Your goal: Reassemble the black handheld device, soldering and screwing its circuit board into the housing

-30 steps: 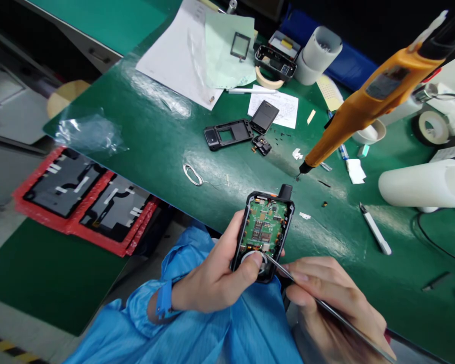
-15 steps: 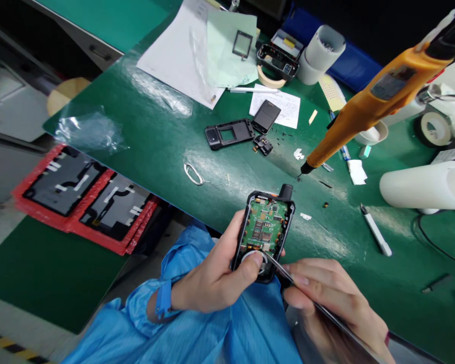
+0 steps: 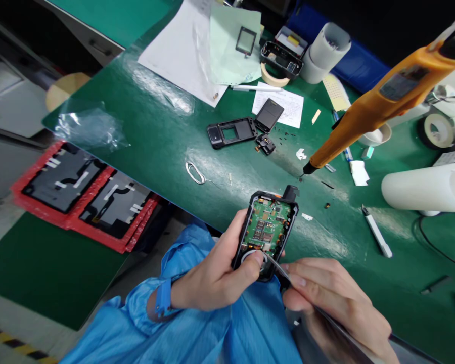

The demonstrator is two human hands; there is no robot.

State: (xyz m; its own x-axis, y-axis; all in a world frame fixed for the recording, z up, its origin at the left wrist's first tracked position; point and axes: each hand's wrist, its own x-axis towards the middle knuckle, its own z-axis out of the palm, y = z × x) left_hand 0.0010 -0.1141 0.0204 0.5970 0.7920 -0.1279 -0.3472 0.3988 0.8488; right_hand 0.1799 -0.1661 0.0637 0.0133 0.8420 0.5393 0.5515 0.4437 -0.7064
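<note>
My left hand (image 3: 212, 275) grips an opened black handheld device (image 3: 267, 230) with its green circuit board facing up, my thumb pressed on the round speaker at its lower end. My right hand (image 3: 333, 298) is closed around thin metal tweezers (image 3: 276, 265), whose tip touches the board's lower edge beside my thumb. Both hands are over my lap in blue sleeves, at the near edge of the green mat (image 3: 167, 141).
An orange electric screwdriver (image 3: 367, 114) hangs over the mat at right. A black frame (image 3: 231, 134), dark panel (image 3: 268, 115), small parts, papers (image 3: 185, 50), white rolls (image 3: 424, 189), tape (image 3: 435, 129) and a white pen tool (image 3: 377, 237) lie around. Red trays (image 3: 83, 194) sit lower left.
The device has tilted slightly and my right hand has slid a little closer to it along the tweezers. The view has shifted a bit.
</note>
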